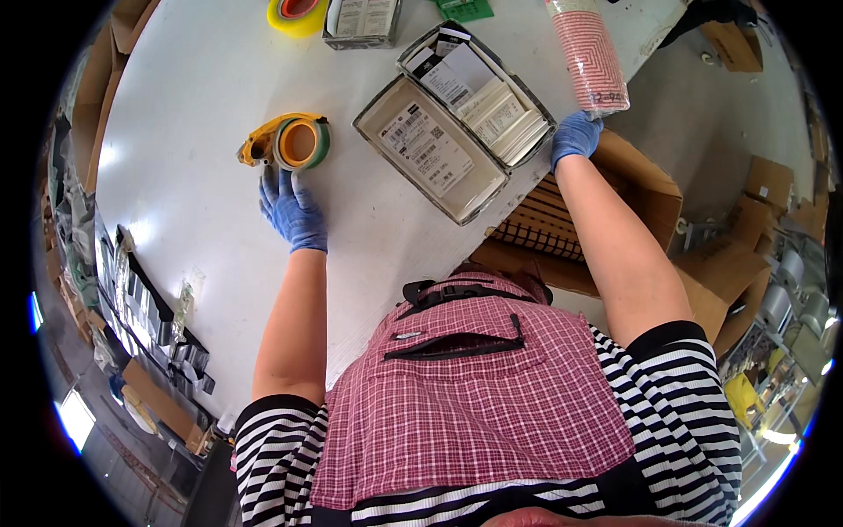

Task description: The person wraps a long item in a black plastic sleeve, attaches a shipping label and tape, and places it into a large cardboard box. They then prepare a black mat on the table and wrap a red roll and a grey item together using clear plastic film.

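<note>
My left hand, in a blue glove, rests on the white table with its fingers stretched out. Their tips reach the near side of a yellow tape dispenser, which carries a roll of tape with a green outer side. At the table's right edge is my gloved right hand, against the near end of a long red-and-white patterned stack in clear wrap. Its fingers are partly hidden, so their grip does not show. Left of that hand lies an opened box, with printed cards in its far half.
Below the table's right edge stands an open cardboard box with a dark grid inside. Yellow tape, a small card box and a green piece lie at the far side. More cartons stand right.
</note>
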### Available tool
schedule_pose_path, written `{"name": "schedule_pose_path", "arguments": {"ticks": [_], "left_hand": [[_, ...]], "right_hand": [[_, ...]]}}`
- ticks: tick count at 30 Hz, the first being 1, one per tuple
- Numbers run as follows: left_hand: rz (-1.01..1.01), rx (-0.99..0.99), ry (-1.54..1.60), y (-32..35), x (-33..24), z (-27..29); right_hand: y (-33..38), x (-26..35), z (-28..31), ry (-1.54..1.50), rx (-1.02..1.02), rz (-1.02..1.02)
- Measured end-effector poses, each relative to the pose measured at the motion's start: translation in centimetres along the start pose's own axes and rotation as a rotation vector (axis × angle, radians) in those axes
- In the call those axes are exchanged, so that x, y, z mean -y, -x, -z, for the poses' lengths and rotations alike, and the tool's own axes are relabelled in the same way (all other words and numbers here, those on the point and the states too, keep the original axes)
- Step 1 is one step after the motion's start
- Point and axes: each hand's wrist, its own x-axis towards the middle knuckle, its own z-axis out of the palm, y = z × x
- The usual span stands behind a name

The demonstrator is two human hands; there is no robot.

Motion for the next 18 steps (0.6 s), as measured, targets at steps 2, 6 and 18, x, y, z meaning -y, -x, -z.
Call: {"name": "schedule_pose_path", "arguments": {"ticks": [2, 6, 18], "left_hand": [[-0.001, -0.025, 0.038, -0.3, -0.1, -0.1], [0.061, -0.026, 0.037, -0.5, -0.8, -0.4], [0.006, -0.104, 0.029, -0.3, 0.4, -1.2]], "right_hand": [[-0.7, -0.7, -0.4, 0.027, -0.01, 0.023], [-0.1, 0.1, -0.2, 0.088, -0.025, -0.017], [-0.4, -0.9, -0.2, 0.05, 0.006, 0.081]]}}
